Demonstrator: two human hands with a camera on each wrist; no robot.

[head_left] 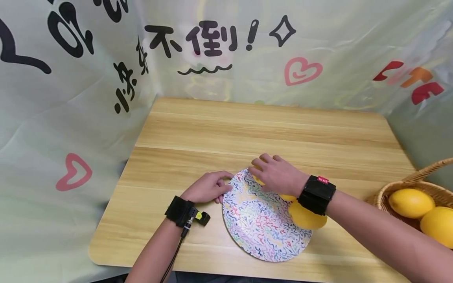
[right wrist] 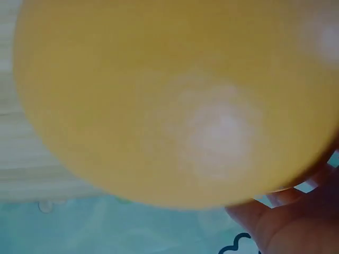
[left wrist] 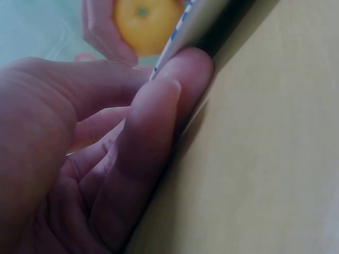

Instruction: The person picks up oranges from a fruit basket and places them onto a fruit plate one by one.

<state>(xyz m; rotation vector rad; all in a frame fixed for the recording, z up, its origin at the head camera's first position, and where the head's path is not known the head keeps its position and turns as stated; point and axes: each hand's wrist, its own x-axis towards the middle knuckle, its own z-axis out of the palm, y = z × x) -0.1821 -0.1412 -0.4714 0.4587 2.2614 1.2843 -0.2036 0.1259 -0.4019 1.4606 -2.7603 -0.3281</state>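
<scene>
A round, thin board (head_left: 262, 224) with a colourful squiggle pattern lies near the table's front edge. At its left rim my left hand (head_left: 209, 188) pinches the edge; the left wrist view shows fingertips (left wrist: 188, 74) beneath the rim. Over the board's far side, my right hand (head_left: 277, 175) curls around a lemon (head_left: 258, 180), whose end with a green dot shows in the left wrist view. Two more lemons sit at the board's right side: one (head_left: 308, 215) below my right wrist, another (head_left: 287, 197) mostly hidden. A lemon (right wrist: 175, 106) fills most of the right wrist view.
A wicker basket (head_left: 383, 196) with a handle stands at the table's right, holding lemons (head_left: 411, 202). The wooden table (head_left: 255, 129) has printed cloth (head_left: 219, 82) hanging behind it and along its sides. A cable runs along my left forearm.
</scene>
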